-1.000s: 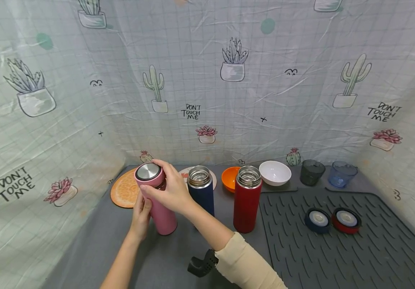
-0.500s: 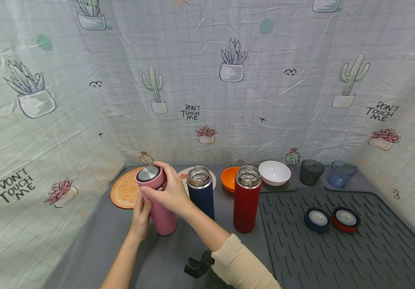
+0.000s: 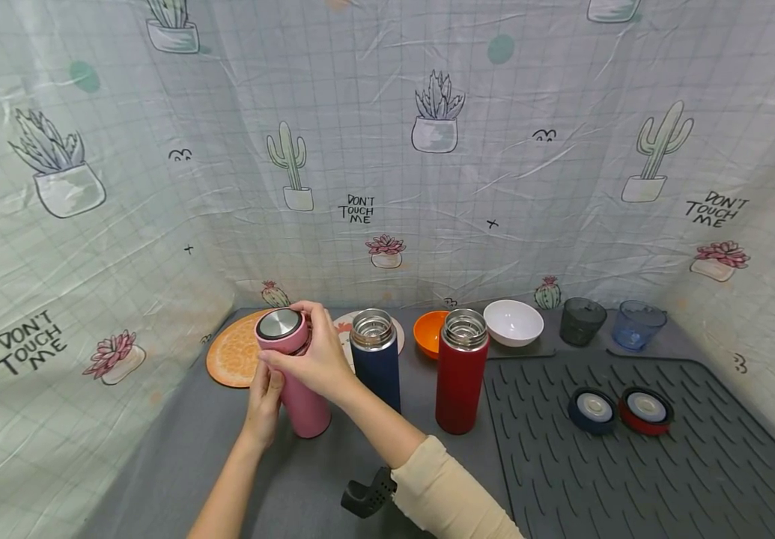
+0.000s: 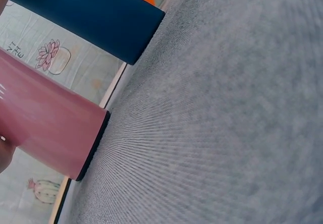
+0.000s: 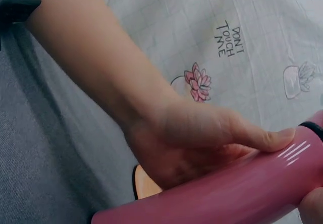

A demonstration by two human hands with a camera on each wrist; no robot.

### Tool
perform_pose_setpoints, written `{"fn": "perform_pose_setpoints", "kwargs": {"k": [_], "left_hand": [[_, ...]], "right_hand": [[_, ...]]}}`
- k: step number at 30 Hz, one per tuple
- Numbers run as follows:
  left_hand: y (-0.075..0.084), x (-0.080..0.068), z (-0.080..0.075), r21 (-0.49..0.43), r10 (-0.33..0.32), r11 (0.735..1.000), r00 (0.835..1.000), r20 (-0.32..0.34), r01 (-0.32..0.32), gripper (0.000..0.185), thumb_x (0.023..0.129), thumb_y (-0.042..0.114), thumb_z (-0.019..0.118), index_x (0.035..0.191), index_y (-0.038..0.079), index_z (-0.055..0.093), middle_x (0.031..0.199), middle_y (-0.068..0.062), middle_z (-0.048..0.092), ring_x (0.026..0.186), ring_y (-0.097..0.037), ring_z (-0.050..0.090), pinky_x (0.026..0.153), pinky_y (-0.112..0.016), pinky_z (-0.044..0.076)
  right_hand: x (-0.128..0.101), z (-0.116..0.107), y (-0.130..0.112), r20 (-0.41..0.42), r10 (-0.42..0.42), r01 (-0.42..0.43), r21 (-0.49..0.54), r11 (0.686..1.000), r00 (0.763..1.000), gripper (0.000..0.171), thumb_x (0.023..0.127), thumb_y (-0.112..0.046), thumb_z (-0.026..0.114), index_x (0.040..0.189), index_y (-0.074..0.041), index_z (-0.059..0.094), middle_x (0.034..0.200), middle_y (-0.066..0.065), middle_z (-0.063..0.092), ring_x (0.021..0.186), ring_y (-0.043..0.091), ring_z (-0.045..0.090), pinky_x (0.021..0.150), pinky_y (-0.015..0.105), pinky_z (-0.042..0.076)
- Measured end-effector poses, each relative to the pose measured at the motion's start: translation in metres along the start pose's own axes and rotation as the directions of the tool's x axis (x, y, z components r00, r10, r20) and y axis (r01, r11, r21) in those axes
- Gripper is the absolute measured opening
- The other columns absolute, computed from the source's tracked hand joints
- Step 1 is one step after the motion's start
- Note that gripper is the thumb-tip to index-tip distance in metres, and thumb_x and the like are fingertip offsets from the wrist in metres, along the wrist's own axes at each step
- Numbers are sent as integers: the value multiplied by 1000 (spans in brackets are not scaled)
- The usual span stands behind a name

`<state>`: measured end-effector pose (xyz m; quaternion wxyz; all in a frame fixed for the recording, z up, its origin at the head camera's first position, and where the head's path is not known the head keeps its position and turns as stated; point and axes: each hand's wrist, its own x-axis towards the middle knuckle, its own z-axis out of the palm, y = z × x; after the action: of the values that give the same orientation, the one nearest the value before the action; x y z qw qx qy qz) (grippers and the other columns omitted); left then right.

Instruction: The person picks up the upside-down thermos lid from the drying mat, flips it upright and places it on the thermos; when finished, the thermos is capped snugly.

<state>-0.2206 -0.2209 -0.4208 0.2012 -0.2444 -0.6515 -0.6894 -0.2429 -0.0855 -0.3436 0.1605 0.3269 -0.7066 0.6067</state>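
Observation:
In the head view a pink thermos bottle (image 3: 306, 408) stands on the grey table, near its left side. My left hand (image 3: 264, 404) grips the body from the left, thumb along its side. My right hand (image 3: 323, 359) holds the bottle's pink lid (image 3: 281, 325), which has a steel top, with fingers behind and thumb in front. A little of the neck shows under the lid, partly hidden by the fingers. To the right stand a navy bottle (image 3: 377, 370) and a red bottle (image 3: 461, 385), both uncapped with steel mouths. The pink base (image 4: 75, 143) meets the cloth in the left wrist view.
On the ribbed dark mat (image 3: 589, 479) lie a navy lid (image 3: 592, 410) and a red lid (image 3: 646, 410). Behind are an orange-slice placemat (image 3: 232, 355), an orange bowl (image 3: 427, 335), a white bowl (image 3: 514, 323), a dark cup (image 3: 582, 322) and a blue cup (image 3: 639, 326).
The lid sits slightly lower and further right over the bottle, and my right hand has shifted a little with it. My left hand keeps its grip; the other objects stay put.

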Motion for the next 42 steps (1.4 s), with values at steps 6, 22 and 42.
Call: {"fn": "perform_pose_setpoints", "kwargs": {"k": [6,22,42], "left_hand": [[0,1,0,8,9,1000,1000,-7,-9,44,99,27,37,141,12,30,119,-1,50,100,-12,51,80,-23,45],[-2,0,0,33,-10,999,1000,-19,11,48,99,28,38,144,16,27,127,-1,46,106,-13,48,83,-22,43],[-2,1,0,37,7,999,999,-35,-6,44,99,28,39,139,14,33,121,-3,48,100,-13,50,79,-23,44]], "right_hand": [[0,-7,-3,121,-34,6,224,975,992,54,90,-7,46,140,1,28,130,21,44,116,23,46,94,26,39],[0,-2,2,98,68,-93,276,957,993,69,84,-20,65,139,-6,26,125,10,44,108,13,50,83,25,46],[3,-7,-20,139,147,-180,274,945,979,54,85,-10,51,136,-3,34,125,16,49,106,18,52,87,26,43]]}}
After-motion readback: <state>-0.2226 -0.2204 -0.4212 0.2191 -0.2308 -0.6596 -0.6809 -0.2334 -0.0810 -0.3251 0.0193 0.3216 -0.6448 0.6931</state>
